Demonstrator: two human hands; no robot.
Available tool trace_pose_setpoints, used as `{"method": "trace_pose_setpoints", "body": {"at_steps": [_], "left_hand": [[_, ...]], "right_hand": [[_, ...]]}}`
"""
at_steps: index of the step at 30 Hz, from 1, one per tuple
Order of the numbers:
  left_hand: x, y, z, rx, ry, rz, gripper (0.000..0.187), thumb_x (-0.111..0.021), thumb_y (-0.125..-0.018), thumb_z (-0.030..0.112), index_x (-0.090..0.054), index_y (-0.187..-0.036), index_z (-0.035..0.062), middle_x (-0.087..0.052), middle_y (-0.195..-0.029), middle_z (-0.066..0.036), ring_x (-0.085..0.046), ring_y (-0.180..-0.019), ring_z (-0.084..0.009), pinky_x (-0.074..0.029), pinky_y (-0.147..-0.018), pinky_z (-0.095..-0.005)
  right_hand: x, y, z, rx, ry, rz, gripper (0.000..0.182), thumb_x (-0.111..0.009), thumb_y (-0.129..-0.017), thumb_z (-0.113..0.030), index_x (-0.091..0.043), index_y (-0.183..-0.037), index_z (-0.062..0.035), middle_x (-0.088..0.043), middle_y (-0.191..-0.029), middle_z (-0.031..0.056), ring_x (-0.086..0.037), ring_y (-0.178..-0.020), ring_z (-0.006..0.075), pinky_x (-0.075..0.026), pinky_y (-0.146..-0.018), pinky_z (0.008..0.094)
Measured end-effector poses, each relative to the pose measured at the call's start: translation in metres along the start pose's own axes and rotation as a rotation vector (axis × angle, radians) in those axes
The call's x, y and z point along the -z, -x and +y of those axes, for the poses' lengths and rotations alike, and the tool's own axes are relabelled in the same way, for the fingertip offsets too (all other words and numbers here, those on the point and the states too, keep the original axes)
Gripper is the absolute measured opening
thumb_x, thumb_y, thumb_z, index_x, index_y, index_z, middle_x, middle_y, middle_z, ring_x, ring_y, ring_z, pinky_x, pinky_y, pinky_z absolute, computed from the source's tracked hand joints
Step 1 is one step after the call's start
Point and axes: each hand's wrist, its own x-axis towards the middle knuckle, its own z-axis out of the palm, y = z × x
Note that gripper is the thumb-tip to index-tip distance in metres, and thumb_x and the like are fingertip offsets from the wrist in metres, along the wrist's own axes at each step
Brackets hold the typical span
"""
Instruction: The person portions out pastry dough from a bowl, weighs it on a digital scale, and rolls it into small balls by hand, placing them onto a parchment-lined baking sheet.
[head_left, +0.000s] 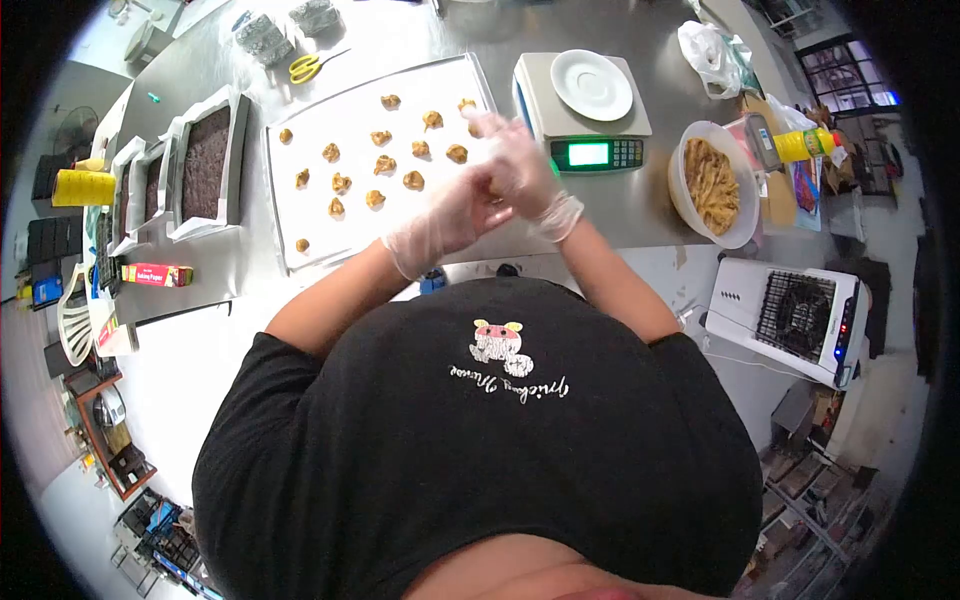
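My left hand [450, 218] and my right hand [528, 175], both in clear plastic gloves, come together over the right front edge of a paper-lined baking tray [300, 222]. Their fingers are curled around a small piece of cookie dough [495, 187], mostly hidden between them. Several rough lumps of brown dough [384, 165] sit spaced out on the white paper. Just right of the hands stands a kitchen scale [545, 125] with a lit green display, bearing a white saucer [592, 85]. Farther right, a white plastic bowl [742, 215] holds a mass of dough.
Paper-lined pans of dark brownie-like cake [207, 160] stand on the left, near a baking paper box [157, 275]. Yellow scissors [305, 68] and wrapped blocks [262, 40] lie at the back. A plastic bag [712, 60] and yellow bottle [800, 145] are right; a white air cooler [785, 320] stands below.
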Motion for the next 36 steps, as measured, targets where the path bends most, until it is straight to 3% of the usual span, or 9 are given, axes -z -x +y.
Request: {"method": "trace_pose_setpoints", "body": {"at_steps": [2,8,11,14,20,25,31,33,36], "left_hand": [[0.014,-0.008,0.012,0.006,0.055,-0.130,0.029,-0.040,-0.093,0.022,-0.049,-0.111,0.0021,-0.057,-0.107,-0.010,-0.057,-0.103,-0.0190,-0.048,-0.092,-0.0313],[0.054,-0.044,0.052,-0.070,0.025,-0.070,0.034,-0.039,-0.088,0.008,-0.045,-0.118,-0.0057,-0.054,-0.108,-0.016,-0.054,-0.105,-0.0245,-0.043,-0.098,-0.0311],[0.064,-0.069,0.077,-0.174,-0.186,0.170,0.035,-0.039,-0.086,0.003,-0.044,-0.120,-0.0064,-0.054,-0.096,-0.013,-0.057,-0.091,-0.0197,-0.050,-0.087,-0.0276],[0.090,-0.117,0.104,-0.239,-0.698,0.254,0.042,-0.043,-0.083,0.004,-0.048,-0.125,0.0002,-0.059,-0.100,-0.011,-0.056,-0.098,-0.0192,-0.043,-0.089,-0.0281],[0.114,-0.201,0.128,-0.730,-1.313,0.444,0.038,-0.051,-0.081,0.012,-0.057,-0.119,0.0088,-0.065,-0.100,-0.011,-0.062,-0.089,-0.0213,-0.047,-0.080,-0.0291],[0.095,-0.202,0.134,-0.706,-1.522,0.481,0.045,-0.054,-0.080,0.008,-0.052,-0.125,0.0103,-0.064,-0.104,-0.010,-0.060,-0.094,-0.0153,-0.045,-0.083,-0.0260],[0.124,-0.225,0.128,-0.822,-1.537,0.330,0.048,-0.054,-0.080,0.014,-0.049,-0.128,0.0125,-0.060,-0.113,-0.013,-0.061,-0.095,-0.0228,-0.046,-0.085,-0.0288],[0.114,-0.212,0.124,-0.845,-1.490,0.591,0.049,-0.057,-0.078,0.016,-0.049,-0.127,0.0142,-0.064,-0.100,-0.011,-0.062,-0.086,-0.0239,-0.048,-0.078,-0.0341],[0.112,-0.207,0.129,-0.785,-1.520,0.611,0.051,-0.058,-0.077,0.018,-0.048,-0.127,0.0140,-0.064,-0.100,-0.013,-0.062,-0.087,-0.0262,-0.048,-0.079,-0.0343]], "right_hand": [[0.023,0.008,0.015,-0.049,-0.053,0.178,0.044,-0.035,-0.092,-0.028,-0.050,-0.119,0.0024,-0.053,-0.120,0.0187,-0.047,-0.114,0.0321,-0.031,-0.100,0.0385],[0.053,0.095,0.064,-0.307,0.063,0.214,0.038,-0.038,-0.088,-0.017,-0.050,-0.120,0.0011,-0.058,-0.112,0.0174,-0.051,-0.109,0.0308,-0.037,-0.095,0.0385],[0.043,0.147,0.079,-0.401,0.117,0.132,0.041,-0.041,-0.087,-0.023,-0.050,-0.119,-0.0001,-0.057,-0.112,0.0186,-0.050,-0.106,0.0342,-0.036,-0.095,0.0411],[0.031,0.174,0.086,-0.400,0.337,0.130,0.045,-0.040,-0.087,-0.029,-0.049,-0.122,-0.0020,-0.056,-0.113,0.0187,-0.048,-0.107,0.0351,-0.035,-0.095,0.0428],[0.018,0.190,0.096,-0.493,0.506,0.076,0.062,-0.035,-0.085,-0.051,-0.046,-0.125,-0.0051,-0.053,-0.117,0.0171,-0.044,-0.115,0.0344,-0.028,-0.101,0.0464],[0.017,0.194,0.099,-0.497,0.502,0.069,0.067,-0.033,-0.084,-0.056,-0.045,-0.126,-0.0063,-0.051,-0.121,0.0162,-0.043,-0.118,0.0330,-0.026,-0.103,0.0476],[0.017,0.194,0.099,-0.511,0.519,0.044,0.064,-0.036,-0.084,-0.054,-0.045,-0.126,-0.0069,-0.051,-0.123,0.0129,-0.043,-0.118,0.0323,-0.026,-0.103,0.0470],[0.017,0.193,0.098,-0.509,0.530,0.045,0.062,-0.037,-0.084,-0.053,-0.046,-0.126,-0.0072,-0.052,-0.123,0.0115,-0.043,-0.118,0.0320,-0.026,-0.103,0.0468],[0.018,0.190,0.095,-0.519,0.522,0.044,0.062,-0.037,-0.084,-0.053,-0.046,-0.125,-0.0076,-0.052,-0.124,0.0107,-0.043,-0.118,0.0317,-0.026,-0.103,0.0467]]}}
